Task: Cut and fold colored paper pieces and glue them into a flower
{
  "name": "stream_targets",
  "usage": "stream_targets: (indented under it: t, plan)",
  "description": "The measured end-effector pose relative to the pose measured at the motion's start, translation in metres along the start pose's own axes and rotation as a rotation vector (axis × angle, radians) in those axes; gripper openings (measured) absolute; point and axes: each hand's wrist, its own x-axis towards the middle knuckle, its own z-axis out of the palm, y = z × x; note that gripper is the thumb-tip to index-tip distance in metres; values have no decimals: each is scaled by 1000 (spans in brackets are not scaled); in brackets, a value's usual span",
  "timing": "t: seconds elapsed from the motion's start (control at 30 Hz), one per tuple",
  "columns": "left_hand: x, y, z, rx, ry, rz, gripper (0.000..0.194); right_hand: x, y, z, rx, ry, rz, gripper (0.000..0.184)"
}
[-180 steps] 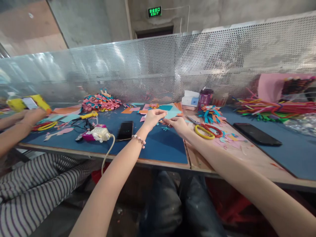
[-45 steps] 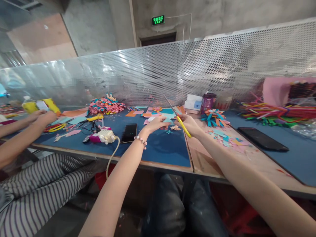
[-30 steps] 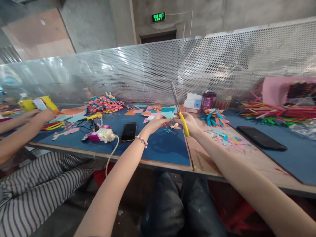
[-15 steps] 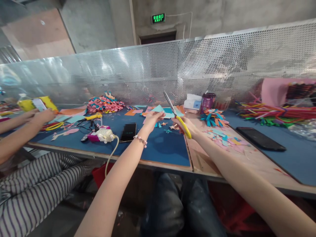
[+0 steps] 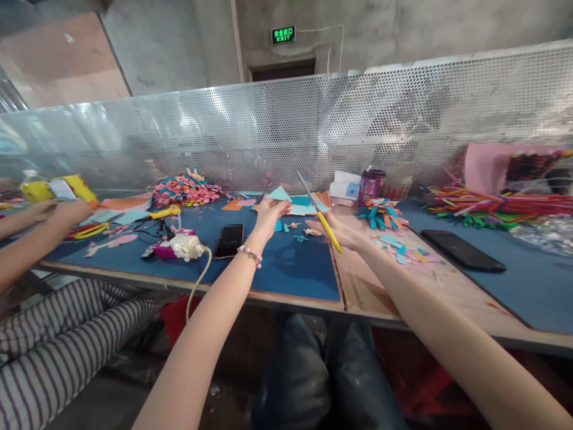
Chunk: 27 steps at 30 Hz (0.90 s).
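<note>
My left hand [image 5: 270, 217], with a beaded bracelet on its wrist, pinches a pale teal piece of paper [image 5: 279, 193] whose pointed corner sticks up above the fingers. Yellow-handled scissors [image 5: 329, 232] are in my right hand [image 5: 341, 232], their blades aimed up and away from me and clear of the paper. Fingers partly hide behind the handle. Beneath and between the hands, small cut paper shapes [image 5: 301, 238] lie on the blue mat [image 5: 295, 275]. Flat coloured sheets [image 5: 302, 209] are just beyond them.
Left of my hands are a phone [image 5: 230, 240], a power strip [image 5: 182, 246] with a cord, and a paper-strip pile [image 5: 185, 188]. To the right lie paper scraps [image 5: 405, 249], a purple cup [image 5: 371, 186] and a dark phone [image 5: 463, 249]. A co-worker's hands [image 5: 67, 212] are at far left.
The view has shifted slightly. Both hands keep hold of the paper and the scissors, with little other movement.
</note>
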Motion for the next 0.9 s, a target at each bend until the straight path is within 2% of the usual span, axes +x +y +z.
stream_targets:
  t: [0.1,0.23,0.57,0.77,0.9]
  plan:
    - [2,-1,-1,1,12,-9,19,0,-4,-2,-164,-31,-3,51]
    - [3,0,0,-52,40,-4,16,2,-8,0,-341,1,3,52]
    - [1,2,5,-165,45,-67,14,1,-5,0,-290,-1,-50,48]
    - [1,4,8,-220,49,-89,10,4,1,0,-230,-16,-14,51]
    - [0,6,9,-283,11,-77,5,3,0,0,-231,-21,5,52]
